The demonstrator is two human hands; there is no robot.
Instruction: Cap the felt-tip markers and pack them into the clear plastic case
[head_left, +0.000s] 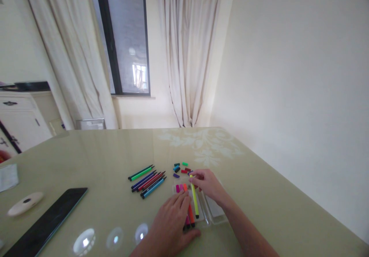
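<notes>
My right hand [208, 182] pinches the upper end of a yellow marker [195, 201], which slants over the clear plastic case [206, 220]. My left hand [173, 220] lies flat with fingers stretched over the near-left part of the case, its thumb apart. Partly under its fingers are an orange marker [191, 214] and pink and magenta markers [177, 188]. Left of the case several uncapped markers [148, 181] lie side by side, in green, blue, red and black. Loose caps [176, 168] of several colours are scattered beyond the case.
A black tablet-like slab [49, 220] lies at the left of the glossy table [109, 157], beside a white oval object [25, 204]. A pale folded cloth or tissue [8, 177] is at the far left edge. Wall and curtains [191, 57] stand behind the table.
</notes>
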